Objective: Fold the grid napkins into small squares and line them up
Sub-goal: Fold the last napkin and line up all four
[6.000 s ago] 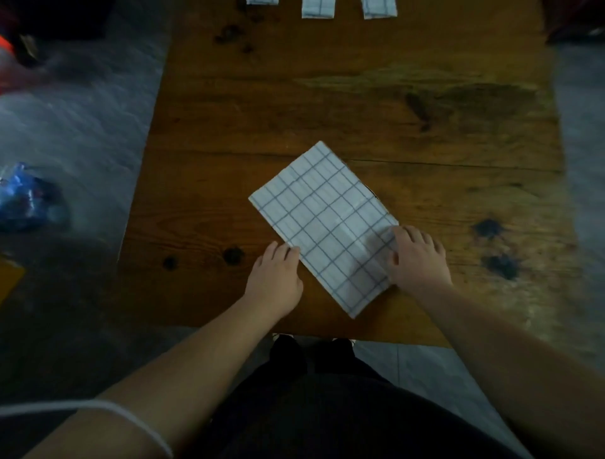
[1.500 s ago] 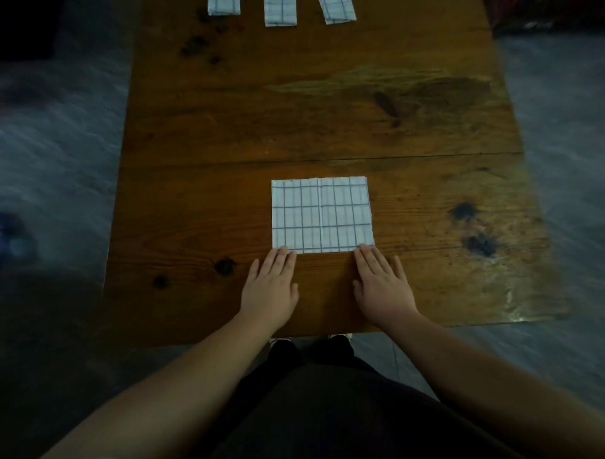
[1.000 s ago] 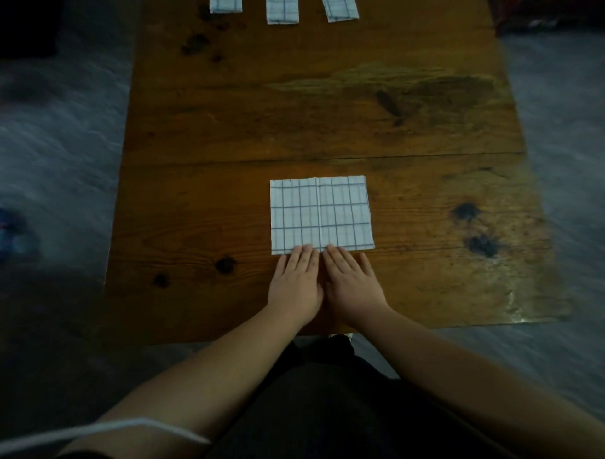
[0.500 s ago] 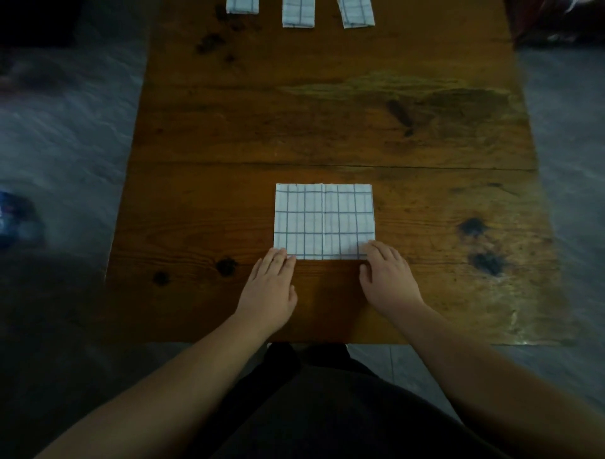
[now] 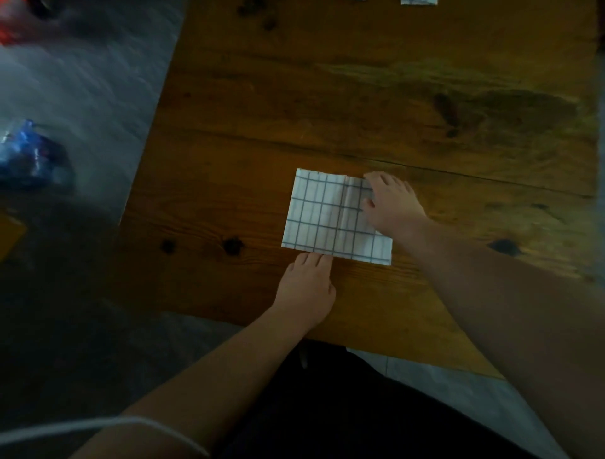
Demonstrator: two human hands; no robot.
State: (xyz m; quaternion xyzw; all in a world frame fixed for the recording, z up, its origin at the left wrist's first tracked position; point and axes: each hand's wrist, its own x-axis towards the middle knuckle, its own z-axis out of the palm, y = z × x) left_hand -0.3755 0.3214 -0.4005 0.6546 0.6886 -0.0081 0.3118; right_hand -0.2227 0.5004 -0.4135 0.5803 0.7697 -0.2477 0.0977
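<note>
- Fingers [image 5: 313, 259] of the left hand [image 5: 306, 288], head view: straight, together, holding nothing. The tips press the near edge of the grid napkin [image 5: 322, 216], likely to pin it against sliding.
- Right hand [image 5: 393, 209] lies over the napkin's far right part, fingers loosely bent toward the centre crease. Pinching the edge or just pressing: cannot tell.
- Napkin lies flat on the table [image 5: 262, 98], near the front edge, as a folded rectangle. Judged mid-fold, with the right side due to go over the left.
- One folded napkin [image 5: 419, 1] sits at the far edge, well apart; probably the row being lined up.
</note>
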